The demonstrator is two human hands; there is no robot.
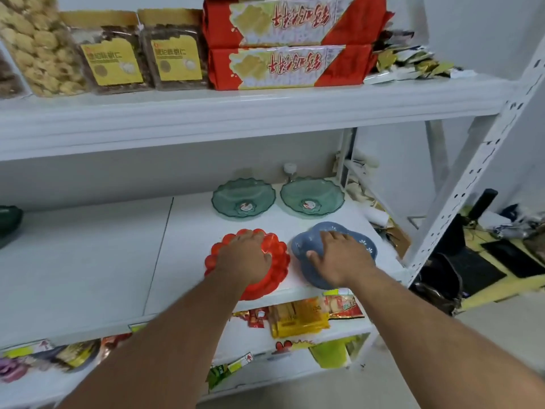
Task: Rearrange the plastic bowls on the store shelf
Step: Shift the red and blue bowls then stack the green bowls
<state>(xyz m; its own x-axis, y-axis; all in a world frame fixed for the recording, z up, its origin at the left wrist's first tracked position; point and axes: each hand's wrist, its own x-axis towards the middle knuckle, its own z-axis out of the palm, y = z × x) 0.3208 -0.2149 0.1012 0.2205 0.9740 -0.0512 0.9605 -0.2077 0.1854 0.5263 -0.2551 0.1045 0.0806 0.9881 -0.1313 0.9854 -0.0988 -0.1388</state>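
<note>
On the white middle shelf lie several plastic bowls. A red scalloped bowl sits at the front, and my left hand rests on top of it with fingers curled over its far rim. To its right a blue flower-shaped bowl lies near the shelf's front edge, with my right hand spread over it and the thumb on its left side. Behind them two clear green wavy-rimmed bowls, the left green bowl and the right green bowl, stand side by side at the back.
The upper shelf holds red biscuit packs and snack tubs. A dark green object sits at the far left of the middle shelf. Snack packets fill the lower shelf. A perforated white upright bounds the right side.
</note>
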